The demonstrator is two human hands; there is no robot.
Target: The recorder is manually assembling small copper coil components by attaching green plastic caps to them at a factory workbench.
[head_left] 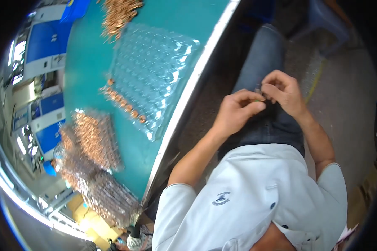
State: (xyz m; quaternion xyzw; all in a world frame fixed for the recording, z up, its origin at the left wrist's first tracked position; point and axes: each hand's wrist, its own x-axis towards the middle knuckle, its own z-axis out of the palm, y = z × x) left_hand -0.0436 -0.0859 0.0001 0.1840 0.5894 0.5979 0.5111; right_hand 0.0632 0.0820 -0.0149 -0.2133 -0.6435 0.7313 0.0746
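over the jeans (266, 136), the left hand (235, 109) pinches a small, blurry part (258, 90); i cannot tell if the right hand (286, 93), fingers curled, grips it too. being tiny, it could slip and drop. left, a bump could spill copper-coloured pieces (122, 103) from the clear plastic tray (153, 62).

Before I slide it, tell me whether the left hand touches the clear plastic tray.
Apart. The head view shows the left hand beyond the metal table edge, with that edge and a dark gap between it and the clear plastic tray.
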